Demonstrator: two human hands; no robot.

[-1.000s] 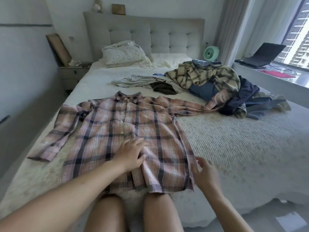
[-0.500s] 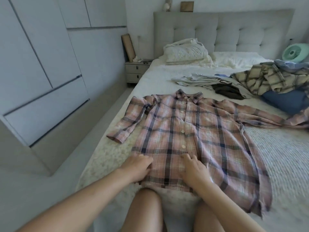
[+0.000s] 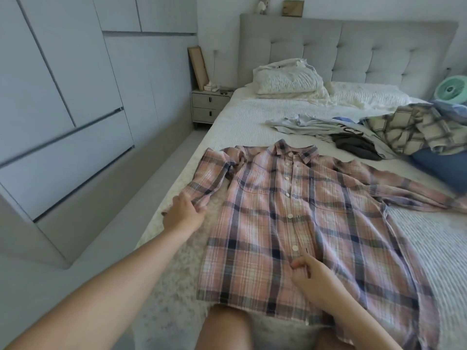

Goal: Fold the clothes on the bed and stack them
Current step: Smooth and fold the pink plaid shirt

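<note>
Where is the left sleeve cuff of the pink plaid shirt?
In the head view, left of the pink plaid shirt, near the bed's left edge, gripped by the left hand.

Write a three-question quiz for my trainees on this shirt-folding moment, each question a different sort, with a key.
1. True or false: the pink plaid shirt lies button side up on the bed.
2. What does the left hand grip? A) the collar B) a sleeve cuff C) a pillow
3. Fill in: the right hand pinches the shirt's button ____ near the hem.

Key: 1 true; 2 B; 3 placket
</note>
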